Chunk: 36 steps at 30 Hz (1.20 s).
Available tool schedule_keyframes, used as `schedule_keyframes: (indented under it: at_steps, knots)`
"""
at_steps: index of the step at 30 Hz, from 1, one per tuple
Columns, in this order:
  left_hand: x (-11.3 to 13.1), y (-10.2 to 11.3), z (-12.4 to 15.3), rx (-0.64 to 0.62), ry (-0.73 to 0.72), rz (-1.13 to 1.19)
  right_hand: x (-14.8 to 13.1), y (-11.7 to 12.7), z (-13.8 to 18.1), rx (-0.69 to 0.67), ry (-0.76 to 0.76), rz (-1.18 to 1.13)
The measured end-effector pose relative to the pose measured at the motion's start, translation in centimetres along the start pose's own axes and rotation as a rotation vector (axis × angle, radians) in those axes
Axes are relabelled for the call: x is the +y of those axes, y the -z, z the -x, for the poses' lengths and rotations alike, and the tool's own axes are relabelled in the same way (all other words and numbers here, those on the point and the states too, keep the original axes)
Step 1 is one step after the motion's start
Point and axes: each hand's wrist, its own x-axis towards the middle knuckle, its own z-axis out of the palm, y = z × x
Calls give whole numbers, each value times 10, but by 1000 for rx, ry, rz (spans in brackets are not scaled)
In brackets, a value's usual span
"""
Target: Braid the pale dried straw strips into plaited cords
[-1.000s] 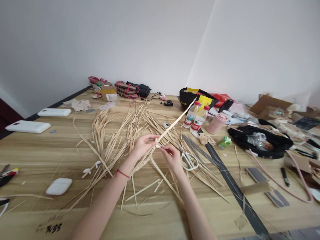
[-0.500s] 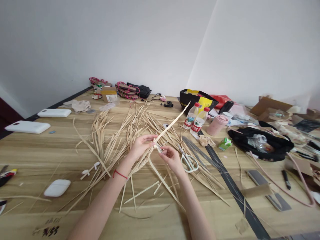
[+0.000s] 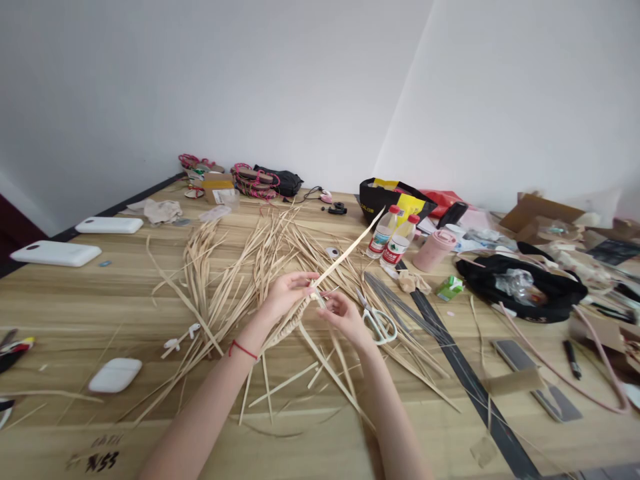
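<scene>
My left hand [image 3: 286, 295] is closed around the top of a pale straw braid [image 3: 287, 325] that runs down toward my wrist. A long flat straw strip [image 3: 350, 250] rises from the braid's tip toward the upper right. My right hand [image 3: 344, 315] pinches thin straw strands right beside the braid's tip, with loose strips trailing down toward me. Both hands hover just above a wide scatter of loose straw strips [image 3: 235, 280] on the wooden table [image 3: 75, 307].
White-handled scissors [image 3: 376, 323] lie just right of my right hand. Two water bottles [image 3: 391, 238], a pink cup [image 3: 433, 248], a black bag [image 3: 520, 283] and boxes crowd the right side. An earbud case [image 3: 115, 375], earbuds [image 3: 181, 336] and white power banks [image 3: 55, 253] lie on the left.
The long strip has swung slightly and my right hand has shifted a little lower and left at the braid's tip. Both hands keep their grip.
</scene>
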Motion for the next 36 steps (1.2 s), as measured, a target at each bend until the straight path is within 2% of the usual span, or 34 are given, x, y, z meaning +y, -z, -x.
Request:
schedule_keyframes:
  at_steps: [8,12,19,22,26,30,33,36]
  knots:
    - [-2,-9,3,-112,-9,-42,8,24,-7,205,-80,-251]
    - [-3,-12,4,-146,8,-34,14,28,-11,204,-88,-368]
    - [-4,-13,6,-206,22,-24,11,21,-9,236,-77,-359]
    - [-5,-14,7,-203,55,5,9,20,-8,206,-61,-403]
    - [-3,-12,7,-221,75,40,6,20,-7,90,-91,-494]
    - [-1,-6,6,-288,95,85,4,21,-6,15,-135,-585]
    - [-3,-3,5,-358,105,102,5,20,-6,-6,-159,-603]
    - [-4,-2,5,-373,110,101,7,19,-5,-2,-157,-569]
